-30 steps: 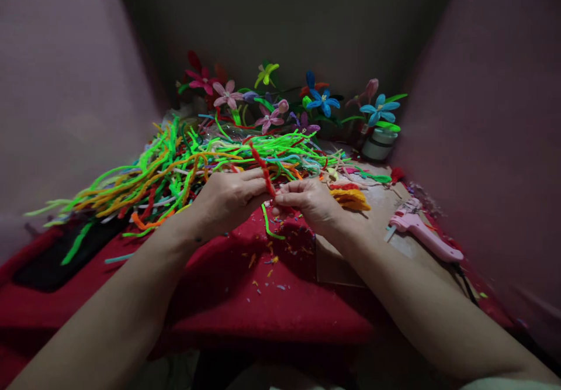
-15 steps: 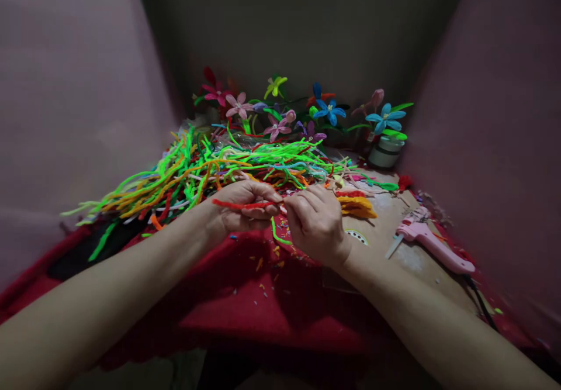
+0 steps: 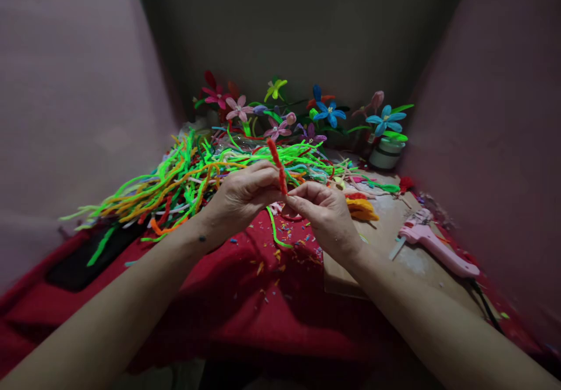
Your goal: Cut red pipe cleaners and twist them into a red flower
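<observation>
Grip of the left hand (image 3: 241,194): thumb and fingers drawn together, pressed on the lower part of the red fuzzy stem (image 3: 277,161), fingertips partly hidden by it.
Grip of the right hand (image 3: 326,214): thumb and forefinger pinched at the stem's bottom end, just beside the left fingertips.
Red fuzzy stem: held up between the hands, above the tabletop, nearly upright, its top leaning left.
Red cloth (image 3: 201,305): spread over the tabletop, with small coloured scraps (image 3: 262,268) strewn below the hands.
Bent green strand (image 3: 275,229): on the cloth, just under the hands.
Loose fuzzy strands (image 3: 144,194): a wide heap behind and left of the hands, mostly green and orange, with white, red and blue among them.
Black flat object (image 3: 83,261): at the left, partly beneath the strand ends.
Cardboard (image 3: 346,276): on the right, partly under the right forearm.
Yellow-orange bundle (image 3: 363,209): on the cardboard, just beyond the right hand.
Pink glue gun (image 3: 442,251): lying on its side on the cardboard, well apart from the hands, dark cord (image 3: 486,305) running toward the near edge.
Fuzzy flowers (image 3: 330,113): along the back in pink, yellow, blue and purple.
Pale jar (image 3: 388,154): back right, dark band around it, below a light-blue flower (image 3: 385,121).
</observation>
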### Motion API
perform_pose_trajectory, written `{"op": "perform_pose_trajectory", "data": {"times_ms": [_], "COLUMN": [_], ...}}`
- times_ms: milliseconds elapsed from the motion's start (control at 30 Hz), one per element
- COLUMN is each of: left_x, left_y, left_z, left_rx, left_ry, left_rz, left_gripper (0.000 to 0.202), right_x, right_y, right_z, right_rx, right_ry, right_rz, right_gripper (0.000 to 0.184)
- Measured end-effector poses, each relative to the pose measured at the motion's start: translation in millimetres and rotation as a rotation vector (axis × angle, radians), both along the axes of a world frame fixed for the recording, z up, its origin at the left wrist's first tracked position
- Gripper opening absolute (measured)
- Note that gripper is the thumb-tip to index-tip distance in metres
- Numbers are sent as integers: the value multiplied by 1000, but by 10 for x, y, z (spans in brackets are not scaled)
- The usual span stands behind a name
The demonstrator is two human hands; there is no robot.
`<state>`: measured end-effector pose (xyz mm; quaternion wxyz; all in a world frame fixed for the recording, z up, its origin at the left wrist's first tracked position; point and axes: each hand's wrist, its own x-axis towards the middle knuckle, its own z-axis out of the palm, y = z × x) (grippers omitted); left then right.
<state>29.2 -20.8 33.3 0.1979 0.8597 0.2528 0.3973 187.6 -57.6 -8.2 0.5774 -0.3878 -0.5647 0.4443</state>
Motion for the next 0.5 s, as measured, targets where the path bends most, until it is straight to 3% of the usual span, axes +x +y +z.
{"op": "perform_pose_trajectory", "data": {"times_ms": [100,167,233,333,433,500], "left_x": [63,104,127,113,68,48], "left_y": [22,36,55,82,107,124], "left_z": [-22,-56,-102,-150,-156,-164], "left_rx": [-333,-645,-842,-822,-631,-462], "left_ry": [27,-28,-109,-150,-85,-19], "left_rz": [17,-35,-85,-64,-5,58], "left_gripper": [17,22,23,22,22,21], "right_x": [-6,-14,-22,-21,-3,9], "right_y": [-39,-53,-47,0,61,90], "right_z": [-15,-41,-66,-70,-35,-16], "right_rx": [167,335,420,207,-116,-226], "right_ry": [-240,-397,-467,-322,-39,43], "right_rz": [-165,-314,-404,-267,-9,67], "right_gripper": [13,13,12,12,17,19]}}
